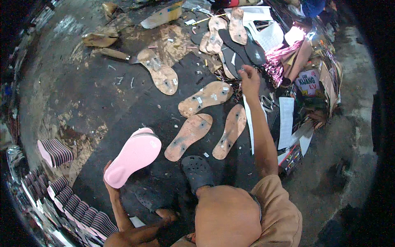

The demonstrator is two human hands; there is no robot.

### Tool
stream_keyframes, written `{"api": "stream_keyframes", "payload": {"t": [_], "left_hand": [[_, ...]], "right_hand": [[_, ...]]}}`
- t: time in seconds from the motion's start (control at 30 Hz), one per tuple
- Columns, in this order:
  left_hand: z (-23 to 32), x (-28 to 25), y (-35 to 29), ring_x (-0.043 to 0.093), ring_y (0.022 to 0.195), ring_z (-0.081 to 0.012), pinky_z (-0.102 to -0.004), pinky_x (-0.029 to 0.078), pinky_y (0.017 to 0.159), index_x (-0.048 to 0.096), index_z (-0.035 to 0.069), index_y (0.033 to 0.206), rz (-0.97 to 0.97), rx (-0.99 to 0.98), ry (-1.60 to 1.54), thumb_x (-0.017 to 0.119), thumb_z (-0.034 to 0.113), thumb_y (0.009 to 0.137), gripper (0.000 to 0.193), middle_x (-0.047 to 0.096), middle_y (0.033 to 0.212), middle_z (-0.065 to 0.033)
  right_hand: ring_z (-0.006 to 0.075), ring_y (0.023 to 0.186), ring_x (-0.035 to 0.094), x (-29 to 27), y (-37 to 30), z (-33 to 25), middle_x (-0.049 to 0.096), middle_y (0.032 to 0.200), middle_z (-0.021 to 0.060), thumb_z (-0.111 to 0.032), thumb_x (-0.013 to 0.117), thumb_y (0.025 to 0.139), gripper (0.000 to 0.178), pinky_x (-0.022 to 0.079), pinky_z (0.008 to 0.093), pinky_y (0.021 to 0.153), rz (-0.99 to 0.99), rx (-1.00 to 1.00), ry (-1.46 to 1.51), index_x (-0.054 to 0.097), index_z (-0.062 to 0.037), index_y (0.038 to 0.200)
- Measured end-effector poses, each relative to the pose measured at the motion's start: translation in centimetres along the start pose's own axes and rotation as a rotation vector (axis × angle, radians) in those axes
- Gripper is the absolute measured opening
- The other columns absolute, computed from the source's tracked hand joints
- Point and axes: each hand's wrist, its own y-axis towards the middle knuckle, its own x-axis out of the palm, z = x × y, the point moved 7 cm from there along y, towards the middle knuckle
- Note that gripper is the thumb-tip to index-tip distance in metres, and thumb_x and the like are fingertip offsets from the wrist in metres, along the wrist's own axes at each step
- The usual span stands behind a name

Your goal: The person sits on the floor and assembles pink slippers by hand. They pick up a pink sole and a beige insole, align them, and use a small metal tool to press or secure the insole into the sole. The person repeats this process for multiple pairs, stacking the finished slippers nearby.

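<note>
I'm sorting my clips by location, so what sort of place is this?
Probably a footwear workshop: the left hand holds a pink sole-shaped piece, several tan foot-shaped pieces lie spread out ahead, and striped footwear pieces stand in a row at the lower left.

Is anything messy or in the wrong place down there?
Yes, a bit. Small pale scraps are strewn over the dark mat, so it looks messy. At the left, one striped piece lies apart from the row of striped pieces. The pink sole in the left hand shows no clear damage.
</note>
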Motion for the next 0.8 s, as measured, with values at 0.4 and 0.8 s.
{"api": "stream_keyframes", "payload": {"t": [0.4, 0.8], "left_hand": [[-3.3, -1.4, -2.6, 0.068, 0.129, -0.0245, -0.0411, 0.058, 0.108, 0.051, 0.001, 0.161, -0.031, 0.064, 0.024, 0.072, 0.012, 0.104, 0.061, 0.065, 0.150, -0.0140], [-1.6, 0.9, -1.0, 0.068, 0.129, -0.0239, -0.0396, 0.053, 0.112, 0.055, 0.000, 0.158, -0.066, 0.135, 0.024, 0.077, 0.009, 0.099, 0.064, 0.068, 0.147, -0.0137]], "right_hand": [[0.0407, 0.117, 0.066, 0.9, -8.9, -4.3, 0.068, 0.122, 0.0215, -0.037, 0.094, 0.082, 0.062, 0.053, 0.0487, 0.101, -0.280, -0.075, -0.587, 0.070, 0.0005, 0.126], [0.0383, 0.121, 0.063, 3.7, -20.8, -10.5, 0.065, 0.118, 0.0195, -0.028, 0.095, 0.084, 0.064, 0.055, 0.0478, 0.100, -0.499, -0.227, -0.534, 0.060, -0.0063, 0.133]]}}
